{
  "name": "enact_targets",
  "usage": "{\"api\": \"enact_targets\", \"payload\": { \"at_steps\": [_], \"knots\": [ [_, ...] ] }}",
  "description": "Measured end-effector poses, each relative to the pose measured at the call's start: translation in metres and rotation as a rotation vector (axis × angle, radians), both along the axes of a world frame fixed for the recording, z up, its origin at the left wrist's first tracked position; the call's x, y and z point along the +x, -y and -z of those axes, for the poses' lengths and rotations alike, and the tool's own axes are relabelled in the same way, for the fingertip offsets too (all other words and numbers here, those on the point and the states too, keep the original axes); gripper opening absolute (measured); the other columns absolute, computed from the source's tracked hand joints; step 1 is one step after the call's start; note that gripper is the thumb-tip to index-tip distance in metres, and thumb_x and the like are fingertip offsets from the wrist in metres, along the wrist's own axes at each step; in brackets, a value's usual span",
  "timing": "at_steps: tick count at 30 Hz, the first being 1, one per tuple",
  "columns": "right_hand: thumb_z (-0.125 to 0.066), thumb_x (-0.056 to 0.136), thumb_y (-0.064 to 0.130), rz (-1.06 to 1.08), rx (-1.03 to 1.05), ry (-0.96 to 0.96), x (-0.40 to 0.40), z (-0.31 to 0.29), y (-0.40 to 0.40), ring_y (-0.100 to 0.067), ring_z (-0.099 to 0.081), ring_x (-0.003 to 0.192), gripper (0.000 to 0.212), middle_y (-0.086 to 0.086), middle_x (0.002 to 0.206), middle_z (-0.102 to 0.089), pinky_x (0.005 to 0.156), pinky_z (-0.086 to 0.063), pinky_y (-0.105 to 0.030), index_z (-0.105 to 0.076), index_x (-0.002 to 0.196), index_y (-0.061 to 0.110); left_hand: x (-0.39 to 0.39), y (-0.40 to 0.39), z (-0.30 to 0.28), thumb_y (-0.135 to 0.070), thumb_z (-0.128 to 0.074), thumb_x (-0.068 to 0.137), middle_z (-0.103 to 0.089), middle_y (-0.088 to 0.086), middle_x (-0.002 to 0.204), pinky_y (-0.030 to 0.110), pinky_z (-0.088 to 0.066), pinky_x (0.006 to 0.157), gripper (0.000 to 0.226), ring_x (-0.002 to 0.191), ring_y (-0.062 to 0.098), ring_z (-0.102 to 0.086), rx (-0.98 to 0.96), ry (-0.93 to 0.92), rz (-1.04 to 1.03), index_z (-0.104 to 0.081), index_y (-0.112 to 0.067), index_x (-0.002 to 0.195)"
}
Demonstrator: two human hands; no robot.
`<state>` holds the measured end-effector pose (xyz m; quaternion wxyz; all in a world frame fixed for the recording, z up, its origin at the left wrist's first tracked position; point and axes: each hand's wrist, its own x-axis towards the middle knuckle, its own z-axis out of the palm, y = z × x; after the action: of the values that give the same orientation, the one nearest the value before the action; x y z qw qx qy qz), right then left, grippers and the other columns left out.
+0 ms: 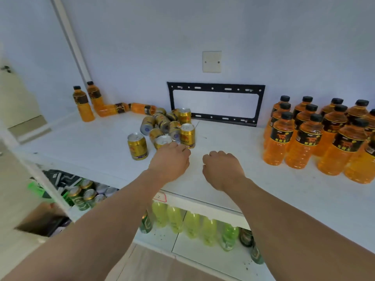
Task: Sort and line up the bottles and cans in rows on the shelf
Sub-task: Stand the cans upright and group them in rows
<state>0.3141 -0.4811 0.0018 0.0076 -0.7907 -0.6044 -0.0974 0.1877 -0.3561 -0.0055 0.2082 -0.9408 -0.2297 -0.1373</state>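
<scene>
Shop stockroom: drink-stocked shelf (101, 147)

I saw can pile (166, 124) on shelf (233, 179) at 11 o'clock, bottle rows (316, 134) at 2, loose bottles (97, 102) at 10.

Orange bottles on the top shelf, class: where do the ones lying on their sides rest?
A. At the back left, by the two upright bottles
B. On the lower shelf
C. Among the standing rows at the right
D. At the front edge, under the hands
A: two orange bottles lying on their sides rest at the back left beside the two upright bottles, next to the can pile.
</scene>
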Motion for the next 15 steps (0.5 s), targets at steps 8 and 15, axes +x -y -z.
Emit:
{"api": "enact_targets", "payload": {
  "at_steps": [8, 15],
  "knots": [
    [-0.043, 0.097, 0.021, -0.037, 0.141, -0.011, -0.046, -0.037, -0.109, -0.025, -0.058, 0.091, 0.019, -0.003, 0.104, -0.061, 0.067, -0.037, -0.034, -0.057, 0.109, 0.02, -0.055, -0.091, -0.026, -0.034, -0.043, 0.096, -0.065, 0.001, 0.096, 0.033, -0.039, 0.063, 0.028, 0.088, 0.023, -0.058, -0.001, 0.137, -0.072, -0.067, -0.02, 0.1],
    [-0.044, 0.098, 0.021, 0.108, 0.149, -0.143, -0.054, -0.058, -0.227, -0.024, -0.058, 0.083, 0.015, -0.005, 0.1, -0.059, 0.06, -0.045, -0.033, -0.056, 0.104, 0.017, -0.067, -0.213, -0.037, -0.038, -0.04, 0.099, -0.063, -0.001, 0.104, 0.029, -0.043, 0.066, 0.032, 0.093, 0.018, -0.058, -0.204, 0.302, -0.179, -0.065, -0.021, 0.111]
  ]
}}
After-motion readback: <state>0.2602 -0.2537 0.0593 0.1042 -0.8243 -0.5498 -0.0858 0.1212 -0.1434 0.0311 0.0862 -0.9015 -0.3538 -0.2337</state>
